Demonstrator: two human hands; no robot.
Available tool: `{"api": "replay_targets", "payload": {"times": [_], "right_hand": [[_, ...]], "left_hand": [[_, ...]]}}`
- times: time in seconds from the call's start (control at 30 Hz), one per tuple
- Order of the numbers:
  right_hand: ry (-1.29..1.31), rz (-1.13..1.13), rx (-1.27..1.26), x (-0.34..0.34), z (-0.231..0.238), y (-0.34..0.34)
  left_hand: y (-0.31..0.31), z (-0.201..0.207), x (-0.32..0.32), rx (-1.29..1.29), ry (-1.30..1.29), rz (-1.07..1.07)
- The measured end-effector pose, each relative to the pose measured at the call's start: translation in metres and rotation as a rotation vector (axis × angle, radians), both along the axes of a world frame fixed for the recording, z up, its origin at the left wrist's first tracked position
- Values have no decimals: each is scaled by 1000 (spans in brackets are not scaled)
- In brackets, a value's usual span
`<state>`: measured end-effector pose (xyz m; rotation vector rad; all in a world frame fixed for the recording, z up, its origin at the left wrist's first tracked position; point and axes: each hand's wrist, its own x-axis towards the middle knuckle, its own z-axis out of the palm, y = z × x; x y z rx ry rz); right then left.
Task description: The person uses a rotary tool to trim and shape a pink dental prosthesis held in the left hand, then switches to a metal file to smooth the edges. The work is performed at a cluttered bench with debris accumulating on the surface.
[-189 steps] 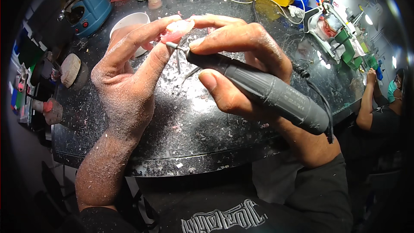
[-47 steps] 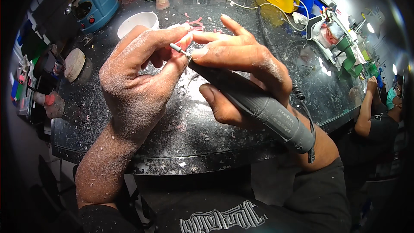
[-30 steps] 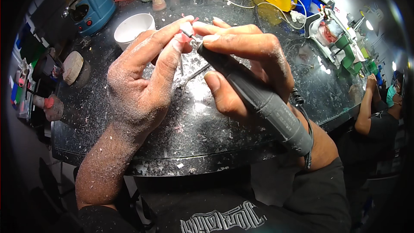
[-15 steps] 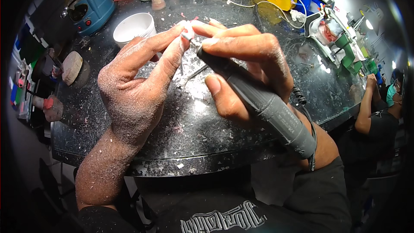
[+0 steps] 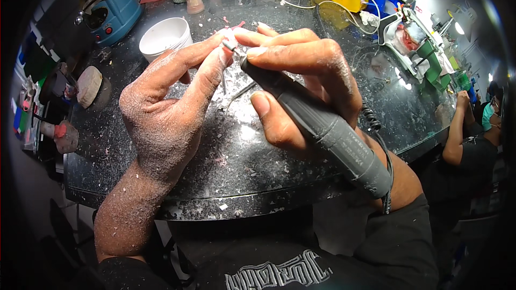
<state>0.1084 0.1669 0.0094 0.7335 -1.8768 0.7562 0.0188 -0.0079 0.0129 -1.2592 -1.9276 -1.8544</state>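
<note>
below the left hand (image 5: 161,110) spreads the dusty black table (image 5: 252,193). that hand is closed in a pinch; the right hand (image 5: 322,67) grasps the dark grinder (image 5: 322,123) like a pen. just beyond the left hand stands the white bowl (image 5: 165,33). between the hands, held by the left, is the small pink piece (image 5: 230,36), the grey tip (image 5: 228,46) on it or just beside. trimming seems in hand; the next move probably calls for a steady pinch and light pressure.
</note>
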Motion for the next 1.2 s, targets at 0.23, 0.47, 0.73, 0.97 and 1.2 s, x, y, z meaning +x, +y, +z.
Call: {"api": "replay_targets", "payload": {"times": [0.23, 0.47, 0.73, 0.97, 1.2], "right_hand": [[7, 9, -16, 1, 2, 0], [6, 10, -22, 1, 2, -1], [-1, 15, 14, 1, 2, 2], [15, -24, 55, 2, 4, 2], [13, -15, 20, -1, 2, 1]], "left_hand": [[0, 4, 3, -4, -72, -27], [-1, 1, -2, -31, 44, 21], [0, 5, 2, 0, -28, -35], [1, 8, 6, -4, -23, -41], [-1, 4, 4, 17, -64, -103]]}}
